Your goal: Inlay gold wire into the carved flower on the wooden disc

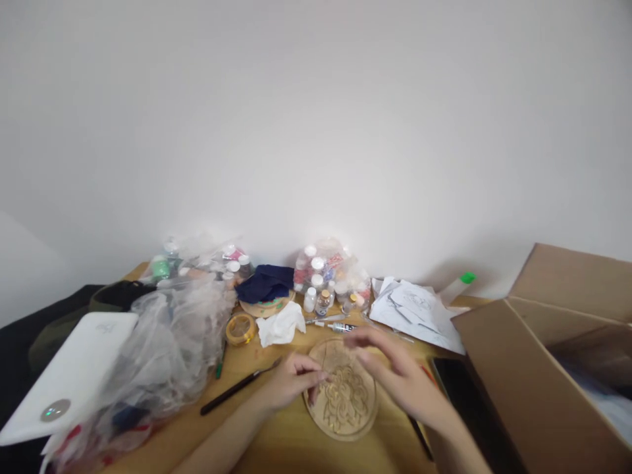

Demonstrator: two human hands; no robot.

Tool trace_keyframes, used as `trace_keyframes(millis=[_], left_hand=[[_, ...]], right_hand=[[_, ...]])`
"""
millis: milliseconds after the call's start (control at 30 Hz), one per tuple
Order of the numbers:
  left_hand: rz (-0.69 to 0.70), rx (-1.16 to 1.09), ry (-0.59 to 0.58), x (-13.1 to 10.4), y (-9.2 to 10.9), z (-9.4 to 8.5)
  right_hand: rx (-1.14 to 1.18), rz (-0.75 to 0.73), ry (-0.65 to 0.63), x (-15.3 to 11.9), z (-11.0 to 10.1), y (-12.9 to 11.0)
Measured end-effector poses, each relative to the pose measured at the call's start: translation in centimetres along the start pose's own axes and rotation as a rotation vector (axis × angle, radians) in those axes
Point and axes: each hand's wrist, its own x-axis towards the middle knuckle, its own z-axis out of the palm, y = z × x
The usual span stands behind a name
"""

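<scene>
A round wooden disc (345, 408) with a raised scroll-like pattern lies on the wooden table. My left hand (299, 380) is at its left edge, thumb and fingers drawn together; whatever they hold, if anything, is too small to name. Above the upper right part of the disc is my right hand (395, 372), its fingers apart and nothing visible in them. Left of my left hand lies a dark-handled tool (237, 390). A crumpled white tissue (281, 324) and a tube (342, 327) sit just beyond the disc.
Plastic bags (168, 349) and a white device (69, 375) fill the left side. Bagged bottles (328, 270), a dark blue cloth (265, 283) and paper sheets (415, 309) line the back. At right stand a dark phone-like slab (469, 415) and an open cardboard box (523, 382).
</scene>
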Motion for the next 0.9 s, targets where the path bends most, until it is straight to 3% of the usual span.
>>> trace_keyframes(millis=[133,267,367,467,700,900], left_hand=[[0.133,0.253,0.15,-0.3,0.3,0.7],[0.291,0.483,0.299,-0.6,0.3,1.3],[0.367,0.594,0.368,-0.7,0.0,1.3],[0.482,0.805,0.433,-0.6,-0.4,1.1],[0.492,0.916,0.462,-0.4,-0.9,0.5],[0.517,0.979,0.469,-0.5,-0.7,0.6]], right_hand=[[0.177,0.185,-0.138,0.2,2.0,2.1],[0.402,0.239,-0.111,0.0,3.5,3.8],[0.409,0.262,-0.101,-0.2,3.6,4.3],[0.402,0.384,-0.146,-0.3,3.5,4.7],[0.453,0.401,-0.068,-0.4,4.2,4.9],[0.508,0.464,-0.1,-0.3,4.1,4.9]])
